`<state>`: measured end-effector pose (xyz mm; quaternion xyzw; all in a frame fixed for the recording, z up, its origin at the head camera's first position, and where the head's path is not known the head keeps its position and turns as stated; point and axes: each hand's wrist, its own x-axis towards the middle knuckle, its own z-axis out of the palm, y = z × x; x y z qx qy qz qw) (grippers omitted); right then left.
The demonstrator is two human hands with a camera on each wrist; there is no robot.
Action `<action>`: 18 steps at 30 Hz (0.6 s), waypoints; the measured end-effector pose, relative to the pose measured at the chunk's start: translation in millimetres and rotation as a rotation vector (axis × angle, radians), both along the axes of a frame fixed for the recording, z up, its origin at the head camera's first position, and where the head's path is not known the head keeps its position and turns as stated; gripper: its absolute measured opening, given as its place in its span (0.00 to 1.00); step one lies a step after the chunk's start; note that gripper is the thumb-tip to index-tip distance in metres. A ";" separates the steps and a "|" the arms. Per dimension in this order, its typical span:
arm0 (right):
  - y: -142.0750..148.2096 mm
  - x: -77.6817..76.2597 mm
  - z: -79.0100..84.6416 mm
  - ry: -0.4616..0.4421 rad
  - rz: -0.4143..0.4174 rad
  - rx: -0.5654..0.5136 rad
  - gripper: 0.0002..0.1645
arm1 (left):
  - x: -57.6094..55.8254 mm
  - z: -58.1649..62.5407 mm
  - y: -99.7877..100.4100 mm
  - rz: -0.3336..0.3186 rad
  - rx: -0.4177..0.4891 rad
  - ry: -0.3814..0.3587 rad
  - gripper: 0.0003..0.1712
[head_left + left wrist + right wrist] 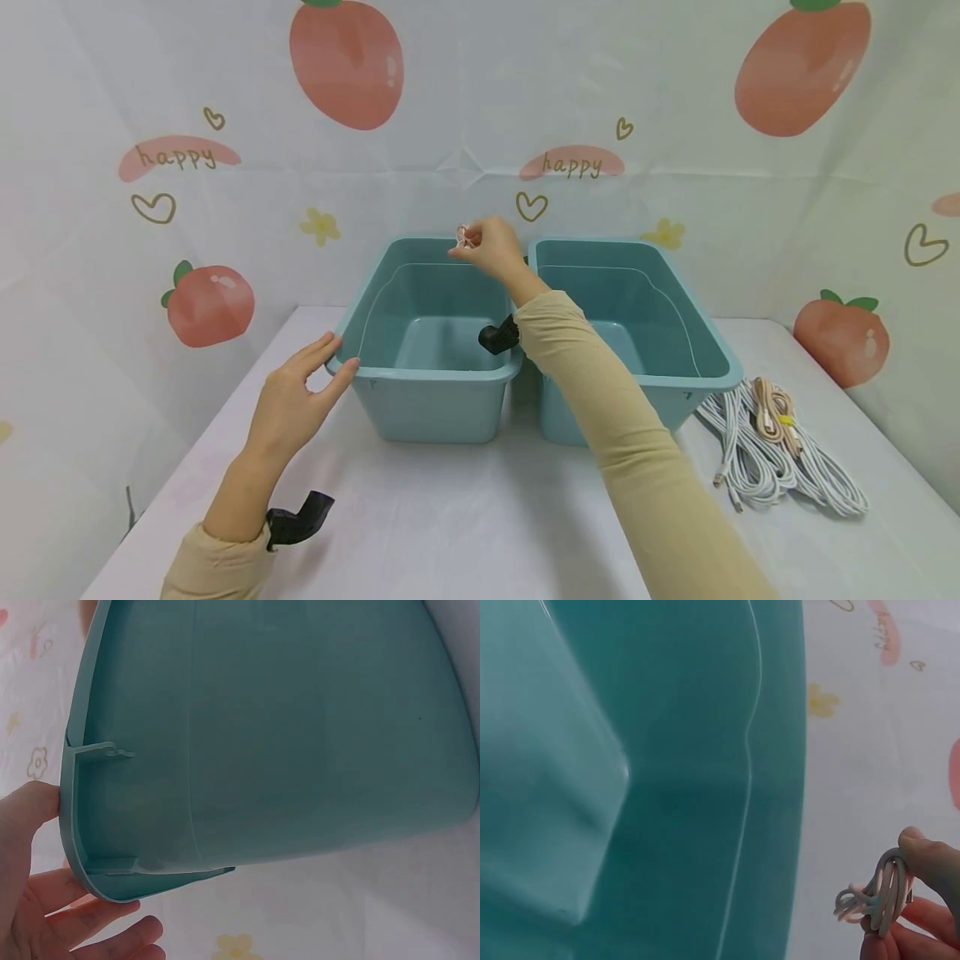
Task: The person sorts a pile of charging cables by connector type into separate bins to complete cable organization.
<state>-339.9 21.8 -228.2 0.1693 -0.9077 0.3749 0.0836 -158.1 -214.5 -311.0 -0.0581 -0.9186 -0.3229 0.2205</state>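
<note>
My right hand (495, 246) is raised over the back of the left teal plastic bin (423, 374). Between thumb and fingertips it pinches a small coiled cable (885, 892), whitish and bundled in loops. In the right wrist view that cable hangs apart from the bin wall (682, 825). At the left bin's front left corner, my left hand (296, 400) holds the rim, thumb on the front edge and fingers round the side. The left wrist view shows the thumb (34, 806) against the rim (69, 817), with the other fingers at the corner.
A second teal bin (641, 381) stands right beside the first. To its right lie several coiled white cables (750, 450) and a beige cable (768, 408) with a yellow tie. Behind the white table (450, 517) hangs a fruit-printed cloth (465, 83).
</note>
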 end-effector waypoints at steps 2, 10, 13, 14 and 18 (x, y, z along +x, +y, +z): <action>0.2 -1.1 -3.2 -0.014 -0.011 -0.010 0.18 | 0.0 -0.1 0.2 0.001 -0.001 -0.002 0.31; -0.3 -3.4 -13.8 -0.066 -0.052 -0.015 0.23 | 0.0 -0.7 0.0 0.000 0.000 -0.001 0.31; -0.9 -2.7 -15.8 -0.074 -0.065 0.011 0.25 | -0.3 -0.8 0.2 -0.001 -0.001 -0.002 0.31; -1.1 -2.4 -16.2 -0.076 -0.069 0.017 0.26 | -0.3 -0.8 0.2 -0.001 -0.001 -0.001 0.31; -1.5 -1.9 -17.5 -0.093 -0.070 0.027 0.26 | -0.5 -0.5 0.4 -0.002 -0.003 0.003 0.31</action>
